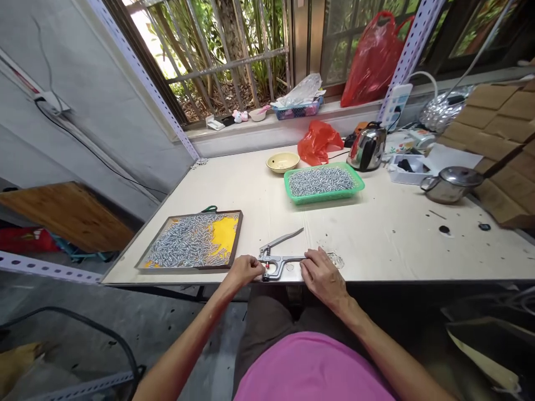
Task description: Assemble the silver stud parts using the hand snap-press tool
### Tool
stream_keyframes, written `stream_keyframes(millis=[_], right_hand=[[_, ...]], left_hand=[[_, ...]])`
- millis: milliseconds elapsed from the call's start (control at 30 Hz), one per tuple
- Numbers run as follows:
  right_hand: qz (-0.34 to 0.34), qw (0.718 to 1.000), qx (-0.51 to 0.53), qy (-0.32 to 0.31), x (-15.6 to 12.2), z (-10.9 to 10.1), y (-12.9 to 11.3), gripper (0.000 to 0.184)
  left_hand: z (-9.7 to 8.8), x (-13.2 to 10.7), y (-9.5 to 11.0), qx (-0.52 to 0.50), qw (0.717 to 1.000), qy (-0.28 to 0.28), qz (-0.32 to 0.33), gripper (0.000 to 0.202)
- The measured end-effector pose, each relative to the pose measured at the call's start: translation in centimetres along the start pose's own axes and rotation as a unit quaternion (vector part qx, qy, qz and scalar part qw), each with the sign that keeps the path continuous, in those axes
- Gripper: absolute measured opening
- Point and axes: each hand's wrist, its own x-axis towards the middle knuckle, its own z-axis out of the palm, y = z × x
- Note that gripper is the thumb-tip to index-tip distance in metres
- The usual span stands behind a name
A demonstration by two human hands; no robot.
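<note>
Grey metal hand pliers (279, 265) with a spring and a raised upper handle lie at the front edge of the table, their jaw toward the left. My right hand (325, 277) curls its fingers over the right end of the lower handle. At the jaw, my left hand (247, 270) has its fingertips pinched together beside a small red part; whatever they hold is too small to make out. Just left of that hand is a shallow tray (237, 240) with a yellow bottom, spread with many small silvery metal pieces (179, 245).
Farther back stands a green basket (326, 197) full of similar metal pieces, near a cream bowl (283, 162) and a red plastic bag (319, 142). A kettle (368, 146), a lidded metal pot (451, 185) and stacked cardboard (497, 128) occupy the right side.
</note>
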Motion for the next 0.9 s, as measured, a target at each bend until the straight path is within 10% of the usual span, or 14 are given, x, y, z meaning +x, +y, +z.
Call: stream_keyframes(millis=[367,733,900], right_hand=[[0.017,1.000,0.019,0.004,0.1,0.2,-0.5,0.016],[0.011,0.997,0.003,0.077,1.0,1.7,-0.9,0.021],[-0.016,0.997,-0.025,0.073,-0.1,1.7,-0.3,0.018]], left_hand=[[0.0,-1.6,1.6,-0.221,0.969,0.112,-0.025,0.019],[-4.5,10.6,19.4,-0.217,0.931,0.208,0.208,0.019],[-2.4,10.3,18.3,-0.099,0.932,0.232,0.260,0.019]])
